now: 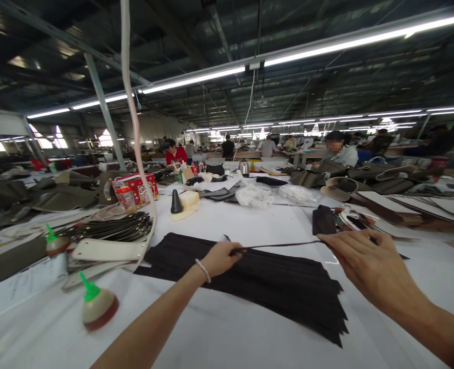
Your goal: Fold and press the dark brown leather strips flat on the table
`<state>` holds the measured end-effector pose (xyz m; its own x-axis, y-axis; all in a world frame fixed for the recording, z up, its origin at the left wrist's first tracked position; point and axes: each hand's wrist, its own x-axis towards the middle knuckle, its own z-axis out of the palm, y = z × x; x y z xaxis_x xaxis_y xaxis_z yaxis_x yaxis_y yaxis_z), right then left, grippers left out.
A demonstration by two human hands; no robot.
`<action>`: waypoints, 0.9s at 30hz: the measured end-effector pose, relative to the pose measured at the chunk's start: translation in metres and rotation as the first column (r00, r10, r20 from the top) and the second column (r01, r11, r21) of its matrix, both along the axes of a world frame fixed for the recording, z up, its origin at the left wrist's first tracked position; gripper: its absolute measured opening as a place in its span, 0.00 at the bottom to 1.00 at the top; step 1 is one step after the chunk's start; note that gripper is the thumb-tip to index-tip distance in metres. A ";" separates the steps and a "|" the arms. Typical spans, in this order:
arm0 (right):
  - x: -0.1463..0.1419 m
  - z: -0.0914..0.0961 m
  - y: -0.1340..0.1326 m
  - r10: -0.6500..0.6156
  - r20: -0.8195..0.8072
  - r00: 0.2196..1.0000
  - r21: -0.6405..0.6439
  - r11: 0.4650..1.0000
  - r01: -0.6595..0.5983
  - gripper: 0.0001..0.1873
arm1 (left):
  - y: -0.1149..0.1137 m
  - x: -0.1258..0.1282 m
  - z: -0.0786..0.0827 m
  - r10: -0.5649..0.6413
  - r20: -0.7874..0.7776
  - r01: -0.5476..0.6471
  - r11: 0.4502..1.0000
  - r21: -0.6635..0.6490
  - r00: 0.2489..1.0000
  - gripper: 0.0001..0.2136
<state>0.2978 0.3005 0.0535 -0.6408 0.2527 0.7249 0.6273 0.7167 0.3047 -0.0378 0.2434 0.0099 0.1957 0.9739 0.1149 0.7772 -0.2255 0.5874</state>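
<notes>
Between my two hands a thin black strip (284, 245) is stretched, seen almost edge-on. My left hand (222, 259), with a pale beaded bracelet on the wrist, pinches its left end. The other end sits between the closed fingers of my right hand (369, 256), farther right and nearer the camera. Below the strip lies a fanned stack of black fabric strips (273, 287) with jagged right ends, spread across the white table (227, 333). Whether my left hand also touches the stack is hard to tell.
At left stand a green-tipped glue bottle (99, 307) and a second bottle (55, 243). White straps (109, 250) lie beside a hanging cable (134, 102). A black cone (176, 202), plastic bags (254, 196) and stacked panels (388, 207) sit farther back. Co-workers are beyond.
</notes>
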 end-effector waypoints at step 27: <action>0.006 -0.121 0.025 0.064 0.079 0.995 -0.224 0.973 -0.044 0.16 | -0.069 -0.156 -0.031 0.446 -0.491 -0.389 0.894 0.220 0.748 0.12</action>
<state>0.3034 0.3258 -0.0672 -0.7147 0.3646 0.5969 0.5646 0.8045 0.1845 -0.1936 0.1739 -0.0207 -0.1709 0.9616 0.2150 0.9849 0.1607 0.0638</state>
